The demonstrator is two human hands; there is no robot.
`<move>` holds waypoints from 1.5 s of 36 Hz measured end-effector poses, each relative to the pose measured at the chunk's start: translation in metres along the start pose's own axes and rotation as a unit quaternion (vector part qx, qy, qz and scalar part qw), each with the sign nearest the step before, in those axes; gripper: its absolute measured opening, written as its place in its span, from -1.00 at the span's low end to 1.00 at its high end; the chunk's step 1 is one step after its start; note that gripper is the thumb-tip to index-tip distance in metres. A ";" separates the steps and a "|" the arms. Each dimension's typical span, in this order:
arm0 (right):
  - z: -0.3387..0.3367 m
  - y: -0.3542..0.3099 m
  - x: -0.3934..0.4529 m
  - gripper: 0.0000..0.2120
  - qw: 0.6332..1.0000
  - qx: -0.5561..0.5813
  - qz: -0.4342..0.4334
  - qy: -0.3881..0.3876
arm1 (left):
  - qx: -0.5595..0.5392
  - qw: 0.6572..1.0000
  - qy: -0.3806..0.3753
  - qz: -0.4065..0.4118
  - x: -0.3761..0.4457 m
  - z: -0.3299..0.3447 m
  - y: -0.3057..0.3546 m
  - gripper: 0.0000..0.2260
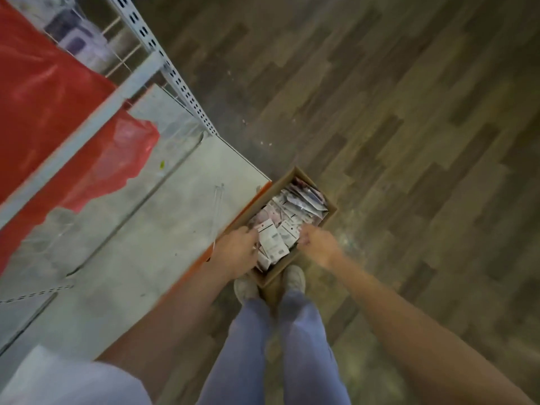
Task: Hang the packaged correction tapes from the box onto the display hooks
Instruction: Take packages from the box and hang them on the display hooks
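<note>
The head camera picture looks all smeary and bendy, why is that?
In the head view, motion blur smears both the left hand and the right hand reaching into the cardboard box, so print on the packaged correction tapes is unreadable; the wide-angle lens tilts and bends the shelf upright; lighting is dim, without strong glare.

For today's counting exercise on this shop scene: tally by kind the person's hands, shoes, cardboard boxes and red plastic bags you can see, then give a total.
Hands: 2, the left hand and right hand, both reaching into the box
Shoes: 2, left shoe and right shoe
Cardboard boxes: 1, the box of packaged correction tapes
Red plastic bags: 1, the red bag
Total: 6
</note>
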State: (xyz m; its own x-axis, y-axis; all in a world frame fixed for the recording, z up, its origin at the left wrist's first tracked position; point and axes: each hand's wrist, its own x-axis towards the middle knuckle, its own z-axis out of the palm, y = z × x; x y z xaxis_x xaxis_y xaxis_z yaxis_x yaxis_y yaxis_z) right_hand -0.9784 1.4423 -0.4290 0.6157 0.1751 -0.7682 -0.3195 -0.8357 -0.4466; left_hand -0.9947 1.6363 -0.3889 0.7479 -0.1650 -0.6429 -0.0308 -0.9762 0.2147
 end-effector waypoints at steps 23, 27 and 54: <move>0.189 0.098 0.277 -0.67 0.994 -0.005 0.112 -0.014 | 0.134 0.987 -0.086 0.010 0.219 0.261 -0.137 -0.49; 0.207 0.104 0.292 -0.63 0.989 -0.044 0.135 -0.050 | 0.205 0.973 -0.098 0.032 0.236 0.273 -0.146 -0.58; 0.039 0.005 0.066 -0.60 0.999 0.013 0.005 -0.047 | 0.049 0.998 -0.041 -0.012 0.085 0.051 -0.027 -0.75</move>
State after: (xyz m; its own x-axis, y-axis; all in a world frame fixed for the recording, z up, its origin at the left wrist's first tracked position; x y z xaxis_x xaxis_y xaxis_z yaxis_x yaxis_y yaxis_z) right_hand -0.9677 1.4704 -0.4995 0.5418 0.2167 -0.8121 -0.3447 -0.8239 -0.4498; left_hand -0.9646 1.6410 -0.4867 0.6924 -0.1480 -0.7061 -0.0812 -0.9885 0.1275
